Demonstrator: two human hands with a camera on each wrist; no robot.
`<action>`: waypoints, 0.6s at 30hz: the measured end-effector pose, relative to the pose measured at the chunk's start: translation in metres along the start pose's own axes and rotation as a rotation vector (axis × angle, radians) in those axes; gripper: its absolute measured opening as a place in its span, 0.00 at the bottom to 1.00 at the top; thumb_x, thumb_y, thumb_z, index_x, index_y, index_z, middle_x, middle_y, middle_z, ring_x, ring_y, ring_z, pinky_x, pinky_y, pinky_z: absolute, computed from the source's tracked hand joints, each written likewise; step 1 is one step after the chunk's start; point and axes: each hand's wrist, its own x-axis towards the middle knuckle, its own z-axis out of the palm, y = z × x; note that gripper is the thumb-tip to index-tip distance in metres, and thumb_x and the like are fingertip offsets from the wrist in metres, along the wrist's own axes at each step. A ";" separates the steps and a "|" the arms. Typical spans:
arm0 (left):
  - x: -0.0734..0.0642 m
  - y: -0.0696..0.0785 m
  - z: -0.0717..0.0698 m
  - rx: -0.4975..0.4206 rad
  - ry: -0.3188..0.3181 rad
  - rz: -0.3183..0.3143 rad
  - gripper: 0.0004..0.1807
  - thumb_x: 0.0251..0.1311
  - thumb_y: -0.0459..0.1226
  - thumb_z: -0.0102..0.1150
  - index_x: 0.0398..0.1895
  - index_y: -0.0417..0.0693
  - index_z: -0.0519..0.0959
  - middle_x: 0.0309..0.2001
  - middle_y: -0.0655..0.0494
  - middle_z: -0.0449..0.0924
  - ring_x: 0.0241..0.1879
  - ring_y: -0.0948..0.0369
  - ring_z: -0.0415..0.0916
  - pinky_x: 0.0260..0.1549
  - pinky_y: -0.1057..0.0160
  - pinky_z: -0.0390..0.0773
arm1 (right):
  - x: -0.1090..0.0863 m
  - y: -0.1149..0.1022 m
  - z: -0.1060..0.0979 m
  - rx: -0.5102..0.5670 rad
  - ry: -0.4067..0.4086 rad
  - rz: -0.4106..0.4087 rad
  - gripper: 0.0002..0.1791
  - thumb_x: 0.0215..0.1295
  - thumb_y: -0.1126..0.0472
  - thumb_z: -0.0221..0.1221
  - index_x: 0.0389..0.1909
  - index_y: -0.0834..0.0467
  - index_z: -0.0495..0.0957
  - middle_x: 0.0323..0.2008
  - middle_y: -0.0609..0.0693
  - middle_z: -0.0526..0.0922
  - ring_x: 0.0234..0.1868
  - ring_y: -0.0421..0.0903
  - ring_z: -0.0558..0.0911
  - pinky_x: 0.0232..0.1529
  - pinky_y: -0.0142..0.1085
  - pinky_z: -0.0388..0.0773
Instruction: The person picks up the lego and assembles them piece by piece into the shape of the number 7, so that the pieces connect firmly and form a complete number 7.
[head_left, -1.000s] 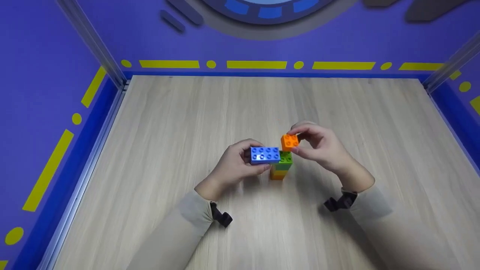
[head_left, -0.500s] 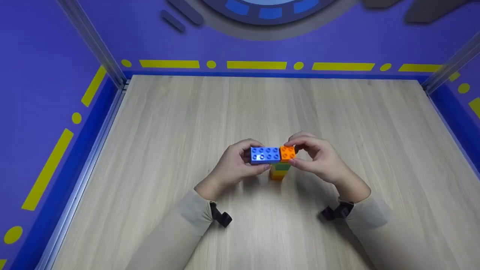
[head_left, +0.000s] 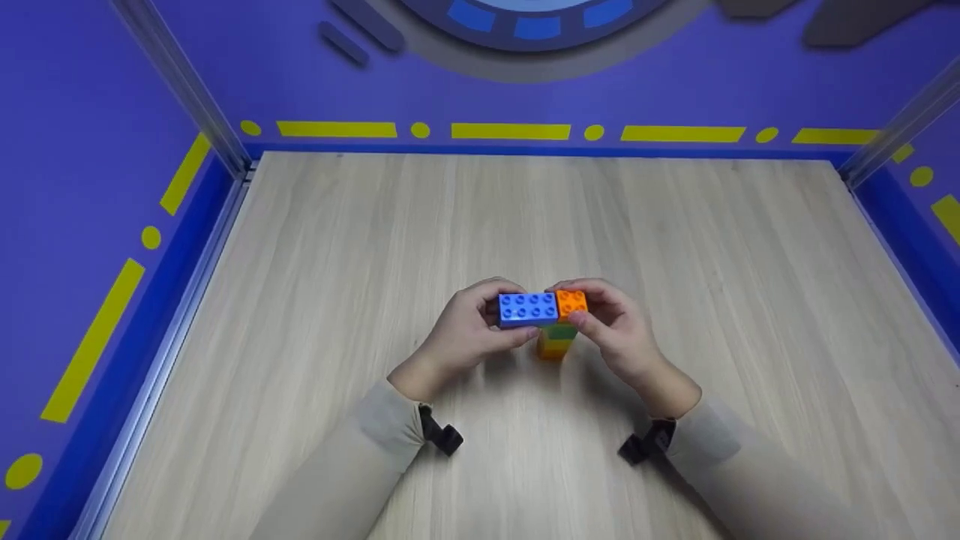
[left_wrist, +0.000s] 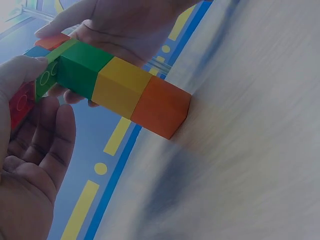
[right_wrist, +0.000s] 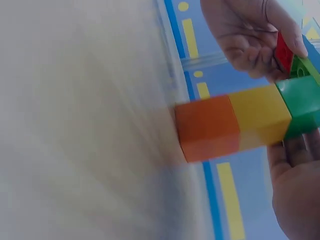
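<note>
A blue toy building brick (head_left: 527,310) with two rows of studs lies level atop a brick tower, its left part overhanging. My left hand (head_left: 465,330) grips it by its left end, thumb in front. Directly right of it sits a small orange brick (head_left: 571,301); my right hand (head_left: 624,334) holds it, thumb at its near side and fingers behind. Below are a light green brick (left_wrist: 46,76), a green brick (left_wrist: 82,67), a yellow brick (right_wrist: 260,117) and, at the base, another orange brick (right_wrist: 207,131). A red brick (left_wrist: 21,104) shows under the overhang, partly covered by my left hand.
The tower stands upright on a wood-grain table (head_left: 420,217). Blue panels with yellow marks (head_left: 510,131) enclose the back and sides, with a metal rail (head_left: 172,322) along the left edge. A black band (head_left: 442,433) is on each wrist.
My right hand brought the small orange brick down and toward me, onto the tower beside the blue brick. Then its fingers slid left around the brick. My left hand has stayed nearly still.
</note>
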 end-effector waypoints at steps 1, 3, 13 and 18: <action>0.000 0.000 0.000 0.000 -0.001 0.003 0.24 0.54 0.35 0.79 0.54 0.46 0.80 0.53 0.49 0.80 0.48 0.56 0.83 0.51 0.64 0.85 | -0.001 0.002 0.001 0.004 0.007 0.001 0.18 0.75 0.66 0.59 0.62 0.69 0.74 0.59 0.57 0.82 0.54 0.49 0.83 0.58 0.33 0.84; 0.000 0.000 0.000 -0.002 -0.003 0.007 0.24 0.54 0.35 0.79 0.54 0.46 0.80 0.53 0.49 0.80 0.47 0.56 0.83 0.50 0.64 0.85 | -0.003 0.003 0.003 0.010 0.022 0.011 0.18 0.76 0.65 0.59 0.62 0.67 0.75 0.58 0.56 0.83 0.52 0.49 0.83 0.58 0.32 0.84; 0.000 0.003 -0.001 0.005 0.006 0.012 0.24 0.54 0.36 0.80 0.53 0.47 0.82 0.52 0.51 0.81 0.47 0.58 0.83 0.49 0.65 0.86 | -0.001 0.003 0.005 -0.019 0.027 -0.034 0.17 0.73 0.68 0.61 0.60 0.69 0.74 0.54 0.54 0.81 0.49 0.47 0.81 0.53 0.30 0.83; 0.000 0.002 -0.001 0.000 0.004 0.033 0.23 0.54 0.36 0.80 0.52 0.46 0.82 0.51 0.50 0.81 0.46 0.58 0.83 0.46 0.65 0.86 | 0.001 0.006 0.005 0.011 -0.002 -0.119 0.17 0.69 0.77 0.59 0.57 0.74 0.73 0.54 0.58 0.80 0.49 0.49 0.80 0.53 0.31 0.84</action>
